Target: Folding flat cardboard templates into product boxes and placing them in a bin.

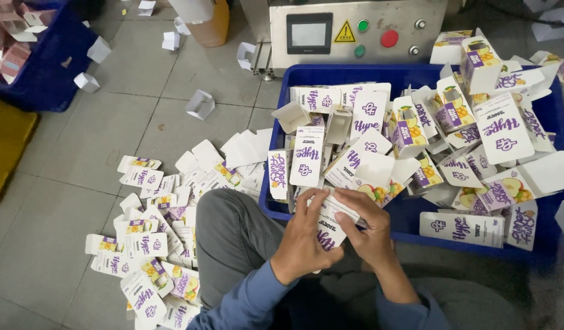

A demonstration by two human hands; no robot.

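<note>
From the head view, everything here is thin printed card: flat, glossy white cartons with purple lettering and fruit pictures, their flaps creased and sticking out at odd angles. A deep blue plastic crate (410,214) is heaped with them, and a loose pile of flattened cartons (162,238) spreads over the grey tiled floor (62,183). Behind the crate stands a brushed-metal control box (355,30) with a small screen and coloured buttons.

Both forearms, in blue sleeves, come up from below and meet in front of the crate's near wall. The left hand (303,241) is curled around one small carton (329,227), fingers bent over its top edge. The right hand (370,229) closes on the same carton from the other side, fingertips pressing on its face. The carton sits tilted between them, just above the person's grey-trousered knee (233,235).
</note>
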